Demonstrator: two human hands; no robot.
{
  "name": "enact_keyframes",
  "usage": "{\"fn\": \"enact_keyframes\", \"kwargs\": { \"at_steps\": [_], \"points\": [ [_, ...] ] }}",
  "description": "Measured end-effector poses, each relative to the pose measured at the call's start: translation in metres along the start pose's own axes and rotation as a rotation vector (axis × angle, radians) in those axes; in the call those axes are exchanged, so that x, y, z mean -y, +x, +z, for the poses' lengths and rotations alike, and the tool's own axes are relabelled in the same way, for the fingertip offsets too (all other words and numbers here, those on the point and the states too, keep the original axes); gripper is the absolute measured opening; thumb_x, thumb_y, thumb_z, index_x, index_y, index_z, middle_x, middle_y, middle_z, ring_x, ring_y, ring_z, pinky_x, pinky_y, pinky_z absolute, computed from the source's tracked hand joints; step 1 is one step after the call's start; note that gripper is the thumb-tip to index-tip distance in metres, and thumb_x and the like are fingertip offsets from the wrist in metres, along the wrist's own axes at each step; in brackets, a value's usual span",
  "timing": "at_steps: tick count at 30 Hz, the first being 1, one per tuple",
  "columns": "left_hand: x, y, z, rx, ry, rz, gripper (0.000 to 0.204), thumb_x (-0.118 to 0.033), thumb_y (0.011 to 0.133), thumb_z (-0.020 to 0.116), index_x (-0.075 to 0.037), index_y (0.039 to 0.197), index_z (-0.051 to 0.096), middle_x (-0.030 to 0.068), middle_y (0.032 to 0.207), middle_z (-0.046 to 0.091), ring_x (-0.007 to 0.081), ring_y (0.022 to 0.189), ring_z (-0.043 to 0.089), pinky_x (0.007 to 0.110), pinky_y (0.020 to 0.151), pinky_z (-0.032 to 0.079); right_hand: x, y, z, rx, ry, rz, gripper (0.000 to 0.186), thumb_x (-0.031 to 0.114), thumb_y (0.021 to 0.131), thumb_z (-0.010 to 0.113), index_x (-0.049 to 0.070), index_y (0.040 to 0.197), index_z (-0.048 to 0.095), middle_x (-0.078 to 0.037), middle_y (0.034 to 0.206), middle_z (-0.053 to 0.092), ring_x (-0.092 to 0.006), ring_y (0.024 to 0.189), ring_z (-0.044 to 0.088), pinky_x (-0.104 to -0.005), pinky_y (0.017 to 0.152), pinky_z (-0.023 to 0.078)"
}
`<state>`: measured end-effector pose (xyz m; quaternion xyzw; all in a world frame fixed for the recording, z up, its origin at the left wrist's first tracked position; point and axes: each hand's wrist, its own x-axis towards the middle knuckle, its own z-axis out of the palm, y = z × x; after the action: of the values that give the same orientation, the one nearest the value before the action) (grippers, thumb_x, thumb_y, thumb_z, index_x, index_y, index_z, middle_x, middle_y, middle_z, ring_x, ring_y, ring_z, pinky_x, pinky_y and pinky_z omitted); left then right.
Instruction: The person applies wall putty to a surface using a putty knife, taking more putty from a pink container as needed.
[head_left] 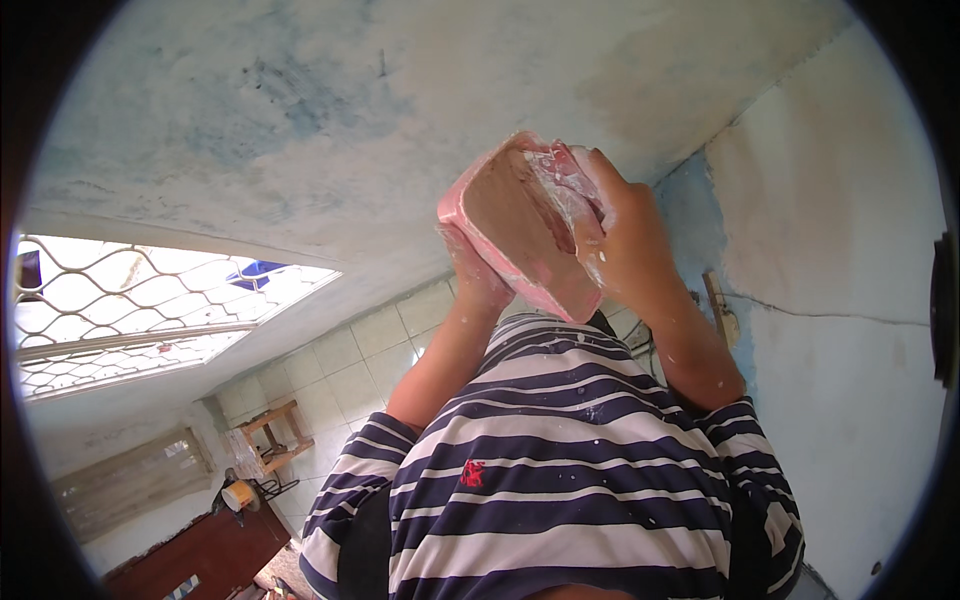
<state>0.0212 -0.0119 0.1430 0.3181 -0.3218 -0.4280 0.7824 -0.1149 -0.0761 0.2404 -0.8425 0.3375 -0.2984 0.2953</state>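
In front of my chest is a pink plastic tub point(520, 222), tilted, with brownish-beige putty coating its inside. My left hand point(478, 268) is wrapped round its lower left side, its fingertips hidden behind the wall. At the tub's right side, my right hand point(618, 225) is closed, its fingers smeared with white putty. A pink, putty-smeared piece point(567, 172) lies against those fingers at the rim; I cannot tell whether it is a separate tool or part of the tub.
A wall with patchy pale coating point(300, 110) rises ahead, meeting another wall point(830, 230) at the right corner. To the left is a window with a wavy metal grille point(130, 310). A small wooden stool point(272, 440) stands on the tiled floor point(350, 385).
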Motion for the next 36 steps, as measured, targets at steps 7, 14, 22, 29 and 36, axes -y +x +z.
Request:
{"fn": "enact_keyframes", "kwargs": {
  "at_steps": [7,14,22,29,36],
  "points": [
    [0.004,0.004,-0.001,-0.036,-0.16,-0.026,0.074,-0.072,0.093,0.035,-0.016,0.141,0.037,0.0068,0.139,0.045,0.024,0.127,0.047,0.044,0.105,0.043,0.005,-0.007,0.005,-0.076,-0.098,0.017,0.035,0.001,0.084,0.06,0.006,0.119,0.055,-0.023,0.075,0.06,-0.0452,0.07,0.06,-0.043,0.057,0.047],
    [0.01,0.01,0.009,-0.009,-0.14,-0.043,0.077,-0.072,0.092,0.036,-0.013,0.141,0.037,0.0069,0.14,0.044,0.0237,0.129,0.045,0.043,0.107,0.041,-0.01,-0.006,0.026,-0.133,-0.164,-0.082,0.047,0.003,0.077,0.065,0.009,0.122,0.053,-0.022,0.075,0.063,-0.0422,0.072,0.063,-0.0479,0.059,0.049],
    [0.032,-0.006,-0.011,-0.095,-0.123,-0.169,0.089,-0.078,0.089,0.029,-0.011,0.147,0.031,0.0078,0.145,0.041,0.0239,0.133,0.042,0.041,0.11,0.038,-0.019,0.002,0.024,-0.031,-0.081,0.012,0.036,0.002,0.084,0.06,0.002,0.12,0.053,-0.026,0.076,0.061,-0.0472,0.071,0.06,-0.0465,0.058,0.047],
    [0.025,-0.007,-0.014,-0.064,-0.137,-0.152,0.088,-0.078,0.088,0.032,-0.011,0.145,0.035,0.0088,0.143,0.044,0.0255,0.13,0.045,0.042,0.109,0.039,-0.025,-0.001,0.028,-0.061,-0.008,0.003,0.033,0.008,0.087,0.06,0.003,0.117,0.05,-0.022,0.065,0.059,-0.0436,0.063,0.06,-0.0485,0.053,0.044],
    [0.017,-0.011,0.003,-0.024,-0.173,-0.17,0.089,-0.079,0.087,0.035,-0.011,0.144,0.037,0.0096,0.142,0.045,0.0266,0.129,0.046,0.043,0.109,0.039,-0.011,-0.015,0.015,-0.015,-0.106,0.125,0.033,0.008,0.087,0.061,0.003,0.117,0.051,-0.023,0.065,0.059,-0.0438,0.062,0.06,-0.0492,0.054,0.044]
  ]
}}
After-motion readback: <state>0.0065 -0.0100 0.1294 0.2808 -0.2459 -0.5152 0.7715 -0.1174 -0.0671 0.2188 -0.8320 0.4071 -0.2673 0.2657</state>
